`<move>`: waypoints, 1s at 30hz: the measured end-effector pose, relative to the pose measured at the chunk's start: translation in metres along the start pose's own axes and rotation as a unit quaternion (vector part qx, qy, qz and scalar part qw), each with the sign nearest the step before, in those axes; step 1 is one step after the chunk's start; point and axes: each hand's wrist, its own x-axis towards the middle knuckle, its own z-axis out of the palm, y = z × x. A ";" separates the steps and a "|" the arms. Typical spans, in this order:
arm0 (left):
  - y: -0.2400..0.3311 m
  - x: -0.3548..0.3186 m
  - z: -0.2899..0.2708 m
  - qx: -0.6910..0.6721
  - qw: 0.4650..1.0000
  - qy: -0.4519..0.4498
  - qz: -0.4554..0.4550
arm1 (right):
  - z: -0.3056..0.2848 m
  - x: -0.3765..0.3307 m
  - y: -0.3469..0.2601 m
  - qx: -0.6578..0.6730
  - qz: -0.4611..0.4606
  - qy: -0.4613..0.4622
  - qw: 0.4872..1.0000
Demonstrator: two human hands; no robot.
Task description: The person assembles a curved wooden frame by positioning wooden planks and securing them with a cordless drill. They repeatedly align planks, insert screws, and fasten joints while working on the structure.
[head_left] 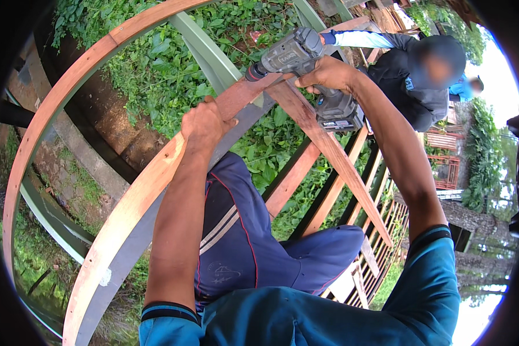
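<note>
My right hand is wrapped around the handle of a dark grey cordless drill with a battery pack at its base. The drill's chuck points left and down, at the top of a curved wooden board. Whether the bit touches the wood cannot be made out. Just below the chuck, my left hand grips the same board, fingers folded over its far edge. A dark grey band runs along the board's inner side. Close to the drill, a straight reddish plank slants down to the right.
An outer curved wooden rail with green supports arches on the left. Slatted wooden framing lies right of my legs. A hooded co-worker is close by at upper right, one arm toward the frame. Leafy plants and a ditch lie below.
</note>
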 end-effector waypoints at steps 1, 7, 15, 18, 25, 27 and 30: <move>0.000 -0.001 0.001 0.001 1.000 0.004 -0.003 | 0.001 -0.001 -0.001 0.010 -0.005 0.002 1.000; 0.000 -0.001 0.006 -0.011 1.000 0.013 -0.012 | 0.003 -0.004 0.007 0.028 -0.010 0.029 0.999; 0.005 -0.007 0.010 0.015 0.997 0.079 -0.005 | 0.032 -0.025 0.011 0.128 -0.028 0.041 0.991; 0.004 -0.009 0.011 0.017 0.994 0.106 0.005 | 0.060 -0.060 0.009 0.153 -0.032 0.068 0.985; 0.010 -0.009 0.011 0.047 0.994 0.096 -0.010 | 0.173 -0.203 0.050 0.487 -0.146 0.199 0.838; 0.013 -0.009 0.007 0.038 0.997 0.057 -0.033 | 0.205 -0.248 0.075 0.561 -0.087 0.226 0.792; 0.020 -0.022 0.010 0.060 0.991 0.121 0.002 | 0.247 -0.314 0.121 0.617 -0.043 0.283 0.733</move>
